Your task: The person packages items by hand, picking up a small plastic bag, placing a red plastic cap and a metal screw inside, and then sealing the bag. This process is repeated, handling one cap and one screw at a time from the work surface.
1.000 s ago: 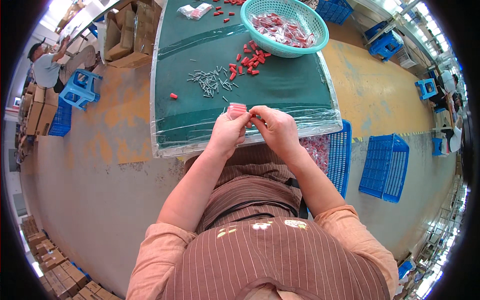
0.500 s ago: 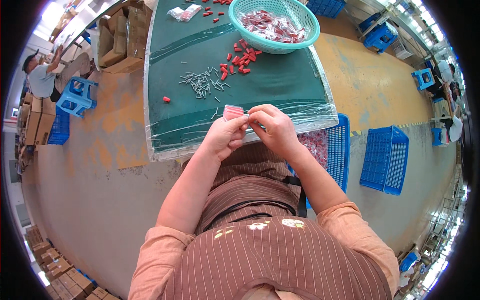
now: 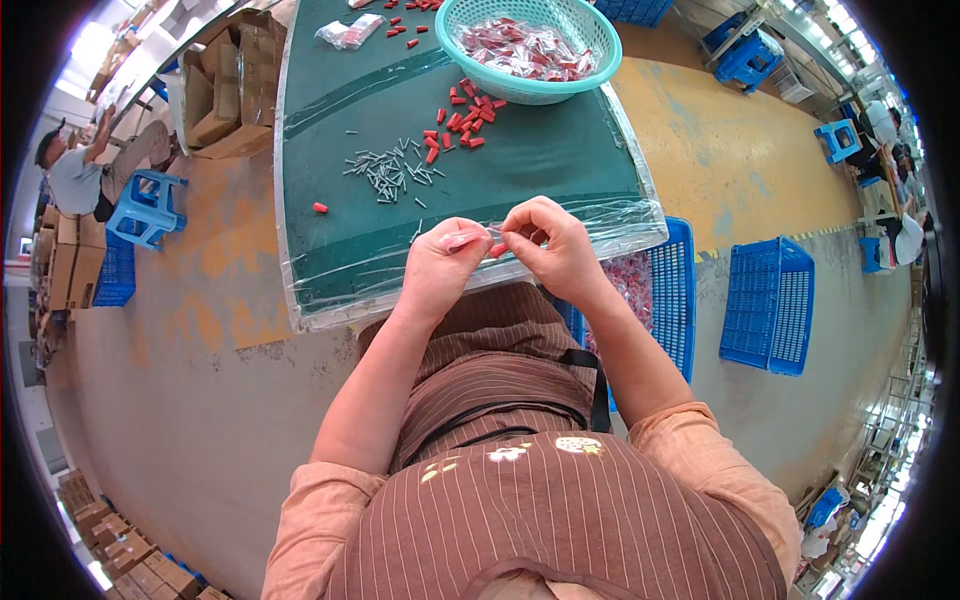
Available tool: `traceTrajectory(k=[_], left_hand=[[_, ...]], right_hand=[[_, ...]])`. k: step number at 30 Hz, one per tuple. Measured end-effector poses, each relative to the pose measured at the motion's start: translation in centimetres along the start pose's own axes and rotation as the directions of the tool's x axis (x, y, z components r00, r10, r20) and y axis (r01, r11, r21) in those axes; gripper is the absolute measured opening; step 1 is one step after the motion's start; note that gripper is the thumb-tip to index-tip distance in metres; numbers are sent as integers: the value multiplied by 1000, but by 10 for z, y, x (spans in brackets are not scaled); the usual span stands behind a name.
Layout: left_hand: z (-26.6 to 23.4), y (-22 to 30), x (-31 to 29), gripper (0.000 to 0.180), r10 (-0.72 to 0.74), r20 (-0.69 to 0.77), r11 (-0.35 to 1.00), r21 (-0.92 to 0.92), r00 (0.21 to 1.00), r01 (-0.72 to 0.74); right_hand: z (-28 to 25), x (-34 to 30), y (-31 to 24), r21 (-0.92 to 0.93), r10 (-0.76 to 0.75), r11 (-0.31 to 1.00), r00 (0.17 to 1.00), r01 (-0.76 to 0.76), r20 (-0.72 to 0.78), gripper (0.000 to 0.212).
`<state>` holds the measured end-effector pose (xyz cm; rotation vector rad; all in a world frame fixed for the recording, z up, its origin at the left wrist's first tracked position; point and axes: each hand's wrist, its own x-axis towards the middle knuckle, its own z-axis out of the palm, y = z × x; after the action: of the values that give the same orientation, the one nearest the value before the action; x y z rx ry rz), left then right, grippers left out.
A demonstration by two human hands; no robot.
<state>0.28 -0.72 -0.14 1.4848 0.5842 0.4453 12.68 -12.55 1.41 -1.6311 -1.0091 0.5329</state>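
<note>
The left hand is closed in a pinch on a small clear plastic bag that shows pink and red inside. It holds the bag just above the near edge of the green table. The right hand is close beside it, fingers curled and pressed together, and it pinches a small red piece at the mouth of the bag. The two hands almost touch each other.

I judge that the step in hand is filling: the red piece is being put into the bag. How many pieces the bag already holds is too small to see.

Ahead of the left hand, further on the table, lies a heap of small metal pins. Ahead of the right hand are loose red caps, and beyond them a teal plastic basket with filled bags. One red cap lies alone, ahead and to the left of the left hand.

The next move, I think, asks the left hand to keep the bag mouth open and steady, and the right hand to let go only when the piece is fully inside, because the bag is thin and slips easily.

To the right of the right hand, below the table, stands a blue crate.
</note>
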Motion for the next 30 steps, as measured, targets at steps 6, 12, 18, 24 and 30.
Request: traceTrajectory(k=[6,12,18,24,30], left_hand=[[-2,16,-4,10,-244,66,955,-155,968,252],[-4,14,-4,9,-335,193,874,-302,922,380],[-5,12,-1,14,-317,158,870,-344,935,353],[2,21,-1,19,-213,35,939,-269,976,214],[4,23,-4,11,-174,92,973,-136,981,185]], right_hand=[[-14,-1,-5,86,50,995,994,-58,95,8],[-30,-1,-11,12,-15,1000,986,13,165,9],[-35,13,4,-167,36,986,994,-19,99,6],[-35,9,-3,-86,28,996,989,-15,148,6],[-30,5,-7,22,34,999,988,-38,150,8]])
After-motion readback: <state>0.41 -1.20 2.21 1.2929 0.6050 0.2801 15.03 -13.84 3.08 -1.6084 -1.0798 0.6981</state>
